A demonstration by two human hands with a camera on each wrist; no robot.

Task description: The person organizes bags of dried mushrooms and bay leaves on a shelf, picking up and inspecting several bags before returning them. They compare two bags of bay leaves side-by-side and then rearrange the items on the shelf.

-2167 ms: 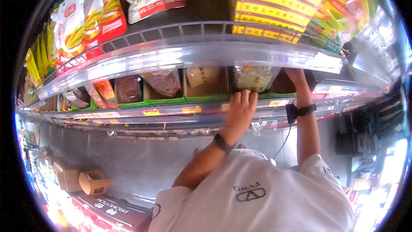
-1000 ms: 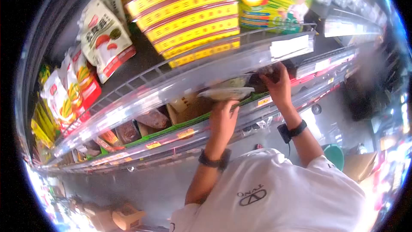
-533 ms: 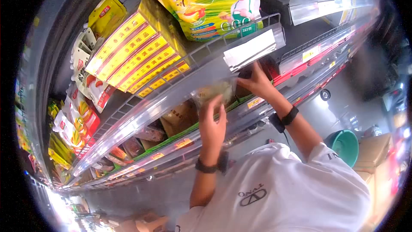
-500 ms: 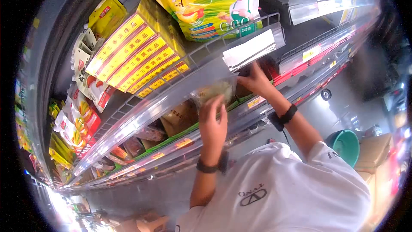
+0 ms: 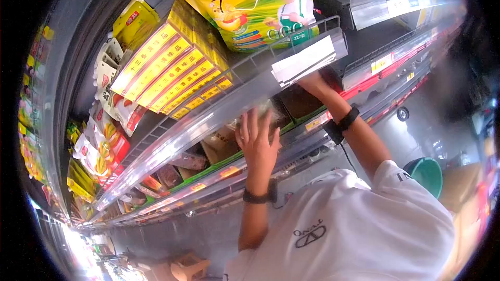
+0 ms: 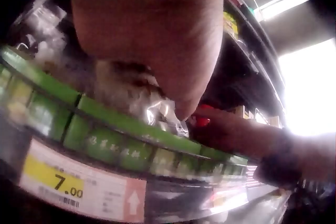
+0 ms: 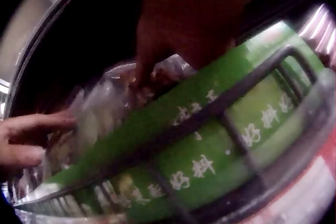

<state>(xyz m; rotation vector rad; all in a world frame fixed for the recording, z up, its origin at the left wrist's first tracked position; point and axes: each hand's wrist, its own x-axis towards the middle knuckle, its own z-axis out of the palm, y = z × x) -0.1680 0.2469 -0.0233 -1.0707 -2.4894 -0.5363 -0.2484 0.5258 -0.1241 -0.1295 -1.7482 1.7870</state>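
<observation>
A shopper in a white shirt [image 5: 338,224] reached into a shop's lower shelf [image 5: 291,136], beneath the upper shelf's white labels [image 5: 303,61]. The left hand [image 5: 259,148] was raised at the lower shelf's front edge, fingers extended and spread; the right hand [image 5: 316,84] reached in farther to the right, its fingertips hidden. Yellow boxes [image 5: 172,67] and a seasoning pouch [image 5: 250,10] stood above.

From the left wrist, crinkled clear wrapping [image 6: 163,111] lay behind a green box front [image 6: 110,140], just beyond the left hand's heel, over a price tag [image 6: 68,187] reading 7.00. The left fingers were out of sight there.

From the right wrist, a pale packet [image 7: 94,119] lay behind the green front, seemingly touched by the left fingertips. A reddish-brown packet [image 7: 163,79] lay directly beneath the right fingers, which pointed down at it; whether they pinched it could not be told. Handling appeared under way, neither packet lifted clear; how much was finished or remained was not shown.
</observation>
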